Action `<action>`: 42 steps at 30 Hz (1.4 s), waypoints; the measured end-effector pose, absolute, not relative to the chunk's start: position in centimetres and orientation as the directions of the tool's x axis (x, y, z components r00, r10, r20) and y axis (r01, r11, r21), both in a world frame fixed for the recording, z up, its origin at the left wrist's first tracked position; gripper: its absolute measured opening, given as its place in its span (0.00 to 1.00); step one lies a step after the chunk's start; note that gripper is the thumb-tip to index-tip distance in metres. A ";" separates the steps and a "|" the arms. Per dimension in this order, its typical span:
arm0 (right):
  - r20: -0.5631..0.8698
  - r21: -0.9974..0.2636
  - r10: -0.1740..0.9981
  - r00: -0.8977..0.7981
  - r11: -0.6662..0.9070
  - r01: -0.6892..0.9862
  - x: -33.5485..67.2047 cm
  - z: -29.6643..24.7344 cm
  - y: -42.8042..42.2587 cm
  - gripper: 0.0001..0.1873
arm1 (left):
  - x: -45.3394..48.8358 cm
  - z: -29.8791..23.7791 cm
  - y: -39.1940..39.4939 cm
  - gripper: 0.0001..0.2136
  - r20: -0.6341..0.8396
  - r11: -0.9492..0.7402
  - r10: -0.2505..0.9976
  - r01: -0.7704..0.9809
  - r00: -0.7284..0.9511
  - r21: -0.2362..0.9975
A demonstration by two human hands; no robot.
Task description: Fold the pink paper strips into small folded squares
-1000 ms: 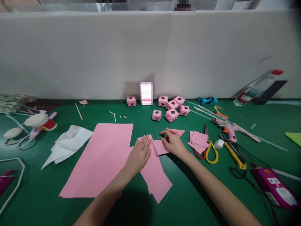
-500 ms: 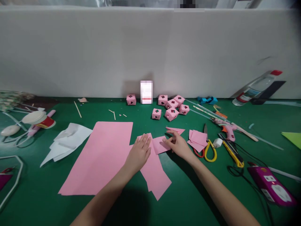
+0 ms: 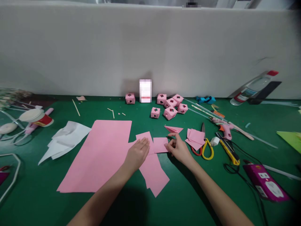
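My left hand [image 3: 138, 151] lies flat, fingers straight, on the pink paper strips [image 3: 151, 171] in the middle of the table. The thumb and curled fingers of my right hand [image 3: 179, 148] pinch the right edge of a small pink paper square [image 3: 160, 145], whose left edge meets the strips near my left fingertips. A folded pink paper triangle [image 3: 173, 129] lies just beyond the right hand. Right of that hand is a pile of small pink paper squares [image 3: 196, 138]. Large pink sheets [image 3: 101, 153] spread to the left, partly under my left forearm.
Several folded pink paper boxes [image 3: 170, 113] stand before a lit phone [image 3: 145, 91] and the white partition [image 3: 94, 50]. Scissors [image 3: 208, 150], a utility knife [image 3: 229, 151], a glue gun [image 3: 227, 129] and a purple power strip [image 3: 265, 182] lie right; a paper cup [image 3: 36, 117] lies left.
The small square has turned to sit straighter, and its edge lies against the strips. My right fingers have curled more at its right edge. My left hand stays flat on the strips.
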State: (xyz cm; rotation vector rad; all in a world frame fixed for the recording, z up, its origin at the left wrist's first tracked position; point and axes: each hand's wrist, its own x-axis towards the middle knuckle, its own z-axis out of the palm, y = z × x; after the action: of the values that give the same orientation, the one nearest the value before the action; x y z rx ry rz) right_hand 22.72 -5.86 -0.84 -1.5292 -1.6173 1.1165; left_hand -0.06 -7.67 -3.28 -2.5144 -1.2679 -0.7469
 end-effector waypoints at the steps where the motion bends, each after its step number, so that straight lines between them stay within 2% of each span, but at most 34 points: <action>1: -0.127 -0.904 0.985 -0.113 -0.068 0.422 22.8 -0.8 -5.9 0.23 | -0.1 -3.2 -7.7 0.14 0.534 -0.599 0.687 0.800 0.492 0.032; 4: -0.196 -0.913 0.973 -0.124 -0.135 0.384 22.9 -0.5 -6.2 0.26 | -0.1 -3.1 -7.8 0.15 0.534 -0.585 0.706 0.808 0.466 0.068; 7: -0.212 -0.915 0.970 -0.121 -0.154 0.372 23.2 -0.5 -6.6 0.26 | -0.1 -3.1 -7.9 0.17 0.533 -0.578 0.716 0.811 0.451 0.089; 13: -0.175 -0.939 0.977 -0.125 -0.128 0.319 23.5 -1.1 -6.9 0.24 | -0.1 -2.9 -7.9 0.16 0.520 -0.578 0.725 0.809 0.452 0.103; 23: -0.093 -0.910 0.987 -0.128 -0.032 0.414 22.9 -1.2 -7.1 0.21 | -0.1 -3.2 -7.9 0.17 0.506 -0.574 0.738 0.809 0.445 0.125; 29: -0.105 -0.907 0.985 -0.138 -0.038 0.419 23.1 -1.0 -7.2 0.20 | -0.2 -3.0 -7.8 0.17 0.504 -0.579 0.734 0.808 0.456 0.112; 35: -0.187 -0.950 0.965 -0.185 -0.129 0.285 23.9 -0.9 -7.2 0.23 | -0.2 -2.9 -7.9 0.17 0.507 -0.579 0.733 0.807 0.453 0.115; 42: -0.137 -0.983 0.979 -0.149 -0.116 0.144 23.5 -0.9 -7.3 0.24 | -0.4 -2.1 -7.7 0.15 0.497 -0.599 0.737 0.783 0.458 0.167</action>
State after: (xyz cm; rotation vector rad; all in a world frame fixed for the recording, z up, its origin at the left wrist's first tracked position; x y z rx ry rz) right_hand 23.51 -7.26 -0.88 -1.3263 -1.3668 1.3570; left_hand -0.44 -7.72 -2.08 -2.6079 -1.3637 -0.8232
